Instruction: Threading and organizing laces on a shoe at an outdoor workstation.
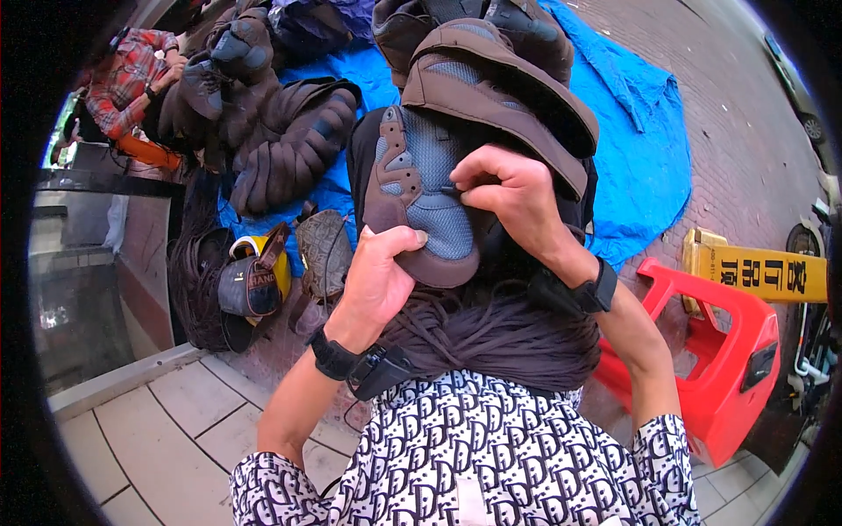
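Observation:
A brown and blue-mesh shoe upper (427,162) lies over my lap, toe toward me. My left hand (373,285) grips its toe edge, thumb pressed on top near the mesh. Above the upper's middle, beside the eyelet flap, my right hand (517,193) is closed in a pinch. A thin dark bit shows at its fingertips, too small to make out. More brown uppers (474,92) are stacked just beyond, partly under the right hand. Across my lap, below both hands, rests a thick bundle of dark brown laces (491,337).
A blue tarp (645,149) lies beneath the uppers. More uppers (285,145) are piled at the far left, near a person in a plaid shirt (132,83). Bags (324,245) stand to my left. A red plastic stool (732,351) and a yellow sign (754,270) are at right.

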